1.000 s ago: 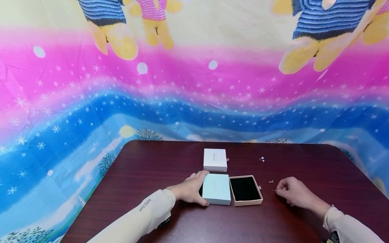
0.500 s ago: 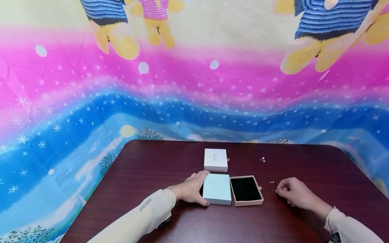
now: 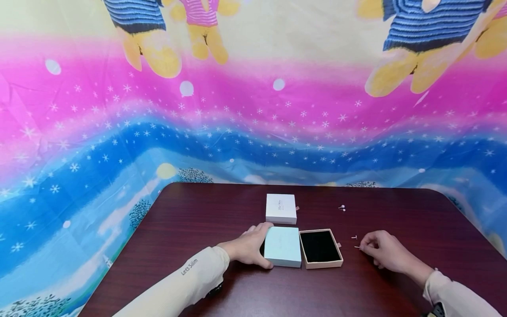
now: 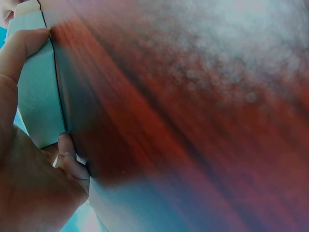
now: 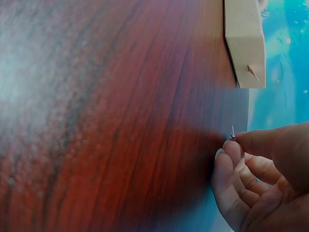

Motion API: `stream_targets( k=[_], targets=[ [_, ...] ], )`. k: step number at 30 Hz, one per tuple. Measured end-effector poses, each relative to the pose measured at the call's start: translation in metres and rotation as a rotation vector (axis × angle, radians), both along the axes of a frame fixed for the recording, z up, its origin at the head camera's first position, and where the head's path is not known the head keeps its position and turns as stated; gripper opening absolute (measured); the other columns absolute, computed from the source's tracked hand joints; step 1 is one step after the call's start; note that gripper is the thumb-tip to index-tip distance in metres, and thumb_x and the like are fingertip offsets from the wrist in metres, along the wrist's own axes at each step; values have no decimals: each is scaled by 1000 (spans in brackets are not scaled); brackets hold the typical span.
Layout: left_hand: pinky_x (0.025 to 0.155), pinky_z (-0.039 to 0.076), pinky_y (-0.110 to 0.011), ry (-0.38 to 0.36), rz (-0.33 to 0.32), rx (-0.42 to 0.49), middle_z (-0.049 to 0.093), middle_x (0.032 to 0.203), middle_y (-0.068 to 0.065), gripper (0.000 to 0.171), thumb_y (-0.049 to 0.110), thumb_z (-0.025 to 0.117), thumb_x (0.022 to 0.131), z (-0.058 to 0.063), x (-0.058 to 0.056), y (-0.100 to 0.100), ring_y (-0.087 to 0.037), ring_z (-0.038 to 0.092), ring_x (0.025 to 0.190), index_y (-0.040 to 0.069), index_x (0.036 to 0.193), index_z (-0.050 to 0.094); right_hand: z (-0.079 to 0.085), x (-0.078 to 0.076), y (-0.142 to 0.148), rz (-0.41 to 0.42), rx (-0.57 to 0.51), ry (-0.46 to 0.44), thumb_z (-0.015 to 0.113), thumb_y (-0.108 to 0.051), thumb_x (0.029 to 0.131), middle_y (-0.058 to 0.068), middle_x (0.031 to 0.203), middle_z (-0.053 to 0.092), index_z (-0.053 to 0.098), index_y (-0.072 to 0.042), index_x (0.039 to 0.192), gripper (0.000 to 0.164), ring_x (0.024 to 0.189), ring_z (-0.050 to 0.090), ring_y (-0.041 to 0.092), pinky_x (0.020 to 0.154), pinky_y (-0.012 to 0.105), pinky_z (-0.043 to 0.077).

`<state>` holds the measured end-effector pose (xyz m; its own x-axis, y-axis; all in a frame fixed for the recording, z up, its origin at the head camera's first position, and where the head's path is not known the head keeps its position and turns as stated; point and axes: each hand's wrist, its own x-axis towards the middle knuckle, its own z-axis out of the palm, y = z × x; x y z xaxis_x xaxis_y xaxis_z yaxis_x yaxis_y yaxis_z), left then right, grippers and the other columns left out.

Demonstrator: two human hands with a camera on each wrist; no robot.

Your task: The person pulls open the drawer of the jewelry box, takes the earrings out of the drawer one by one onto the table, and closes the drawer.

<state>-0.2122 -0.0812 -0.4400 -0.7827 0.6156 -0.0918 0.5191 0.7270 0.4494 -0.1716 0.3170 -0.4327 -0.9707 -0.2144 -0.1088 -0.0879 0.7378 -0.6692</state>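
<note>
My left hand [image 3: 250, 245] grips a pale mint box sleeve [image 3: 282, 247] lying on the table, thumb at its near side and fingers round the far corner. In the left wrist view, the thumb presses the side of the same sleeve [image 4: 38, 92]. Against the sleeve's right side stands an open drawer tray [image 3: 322, 265] with a beige rim, black lining and a small pull tab. My right hand [image 3: 384, 252] pinches a tiny stud earring [image 5: 232, 131] between thumb and forefinger, its thin pin sticking out. Just left of that hand lies another small stud [image 3: 354, 237].
A white lettered box [image 3: 280, 207] with a side tab sits behind the sleeve. Two pearl-like studs [image 3: 342, 208] lie at the back right of the dark wood table [image 3: 206, 207]. A printed cloth [image 3: 253, 119] hangs behind the table.
The pin of the pinched stud has turned slightly, now lying more level and pointing left. Both hands and the boxes stay in place.
</note>
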Motion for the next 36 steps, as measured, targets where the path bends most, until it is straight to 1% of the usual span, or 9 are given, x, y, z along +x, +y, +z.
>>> stream_targets(
  k=[8,13,18,24,30,36],
  targets=[
    [100,40,-32,-2,-5,2,52,133,0,103,42,88,69,-1,-1,-1,-15,46,114,12,149,32,-1,0,-4,-25,3,47,63,-4,94,4,72,63,68,-3,95,5,50,54,11,48,29,50],
    [101,40,-32,0,-3,-2,52,134,0,103,42,88,69,-2,-1,-1,-16,46,114,12,150,32,-1,1,-5,-35,2,79,64,-3,93,4,74,64,68,-2,96,6,51,54,11,48,28,50],
    [101,40,-32,4,-1,-5,52,135,0,103,42,88,69,-3,-1,-1,-16,46,115,12,150,32,-1,1,-5,-38,12,74,64,-4,94,4,73,64,70,-4,93,6,51,54,11,49,28,50],
    [101,40,-32,5,0,-4,52,136,0,103,42,88,69,-2,-1,-1,-16,46,115,13,150,32,0,2,-5,-47,37,67,63,-7,95,2,69,63,72,-7,89,11,51,54,11,49,28,51],
    [100,40,-31,4,1,-3,52,135,0,103,42,88,68,-1,-1,0,-15,46,113,13,149,32,-1,3,-7,-69,58,47,62,-9,94,1,67,61,74,-8,89,13,51,55,12,49,29,50],
    [100,40,-31,3,1,0,52,134,1,103,42,88,68,-3,-1,-1,-14,46,112,13,149,32,-1,4,-8,-77,62,46,62,-9,94,1,67,62,75,-8,89,13,51,56,13,50,29,51]
  ],
)
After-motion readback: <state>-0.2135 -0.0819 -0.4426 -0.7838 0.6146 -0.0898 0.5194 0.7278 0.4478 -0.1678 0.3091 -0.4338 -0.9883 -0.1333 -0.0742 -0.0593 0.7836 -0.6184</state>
